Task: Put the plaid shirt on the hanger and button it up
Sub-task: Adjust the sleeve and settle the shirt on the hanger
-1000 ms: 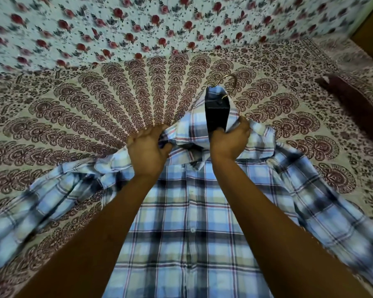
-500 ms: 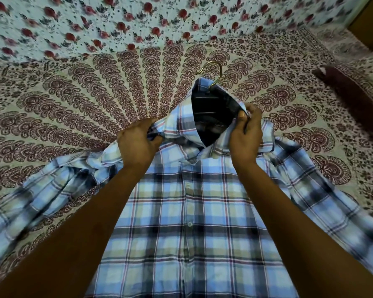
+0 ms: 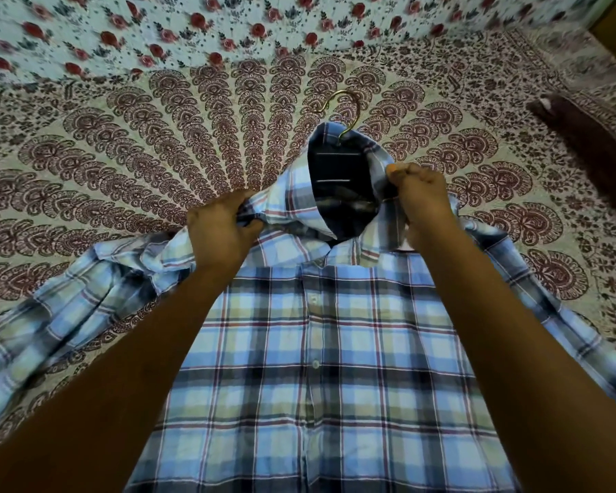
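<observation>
Two hands I watch on the plaid shirt (image 3: 310, 368), left hand (image 3: 221, 225) clutching the shoulder fabric, right hand (image 3: 424, 197) pinching the collar, hanger (image 3: 338, 172) inside, no legible label.

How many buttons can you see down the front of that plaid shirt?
2 clearly: one button just below the collar, another lower on the same strip of the shirt. Others may sit further down or under the collar, but I cannot make them out.
</observation>
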The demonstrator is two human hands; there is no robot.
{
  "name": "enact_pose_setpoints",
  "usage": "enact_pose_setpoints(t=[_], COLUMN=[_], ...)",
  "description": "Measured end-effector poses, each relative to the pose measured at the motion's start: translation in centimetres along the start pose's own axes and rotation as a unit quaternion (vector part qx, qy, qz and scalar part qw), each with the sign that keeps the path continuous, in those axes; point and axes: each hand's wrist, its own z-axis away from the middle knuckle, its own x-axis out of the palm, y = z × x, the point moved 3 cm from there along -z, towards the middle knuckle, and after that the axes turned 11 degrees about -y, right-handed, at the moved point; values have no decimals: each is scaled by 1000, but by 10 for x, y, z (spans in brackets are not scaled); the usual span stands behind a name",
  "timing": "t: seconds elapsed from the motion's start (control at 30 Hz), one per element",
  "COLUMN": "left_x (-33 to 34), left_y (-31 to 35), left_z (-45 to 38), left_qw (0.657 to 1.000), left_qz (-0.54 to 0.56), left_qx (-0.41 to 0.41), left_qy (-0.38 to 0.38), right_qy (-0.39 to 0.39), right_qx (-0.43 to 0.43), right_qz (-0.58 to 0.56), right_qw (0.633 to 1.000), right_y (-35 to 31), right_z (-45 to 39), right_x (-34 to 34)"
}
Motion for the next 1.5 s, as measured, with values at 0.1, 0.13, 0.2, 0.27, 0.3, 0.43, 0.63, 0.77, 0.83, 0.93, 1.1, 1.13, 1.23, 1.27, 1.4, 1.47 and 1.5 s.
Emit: enact_pose_setpoints(t=[0.1, 0.13, 0.2, 0.27, 0.3, 0.43, 0.63, 0.77, 0.83, 0.93, 1.1, 1.13, 1.23, 1.27, 1.4, 1.47, 1.5], left_x=[-1, -1, -1, -2, -2, -2, -1, -2, -2, -2, -4, -4, -2, -1, -2, -3, -3], left_y=[0, -1, -1, 0, 1, -1, -5, -10, -9, -6, -12, -11, -12, -13, -15, -11, -9], left_z=[-1, -1, -1, -1, -2, -3, -2, -1, 1, 2, 4, 4, 4, 3, 3, 5, 5], left_qw=[1000, 1000, 1000, 999, 999, 998, 997, 995, 993, 994, 992, 993, 993, 992, 990, 989, 988], left_qz=[9, 12, 21, 30, 34, 51, 62, 92, 110, 105, 117, 111, 96, 97, 109, 114, 114], left_qx=[-4, -8, -18, -28, -32, -36, -18, -4, 1, 16, 26, 34, 54, 55, 56, 70, 77], left_qy=[-2, -3, -7, -10, -13, -21, -34, -44, -45, -39, -35, -36, -48, -55, -65, -68, -70], right_qy=[-46, -60, -59, -42, -41, -46, -36, 8, 21, -43, -126, -145, -165, -161, -150, -160, -170], right_qx=[95, 113, 92, -2, -47, -90, -41, -123, -182, -208, -170, -168, -152, -149, -97, -17, 35], right_qz=[-86, -110, -125, -71, -26, 56, 31, 206, 197, 239, 230, 239, 280, 294, 301, 286, 265], right_qw=[991, 986, 986, 997, 998, 993, 998, 971, 963, 947, 950, 945, 933, 930, 937, 945, 948], right_y=[9, 14, 23, 28, 29, 47, 54, 38, 22, 1, -18, -22, -28, -29, -41, -44, -44], right_z=[-3, -2, 2, 10, 16, 29, 26, 19, 16, 1, -19, -21, -26, -28, -30, -32, -32], right_x=[-1, 0, 1, 3, 5, 10, 2, -3, -1, 11, 10, 10, 14, 16, 14, 12, 11])
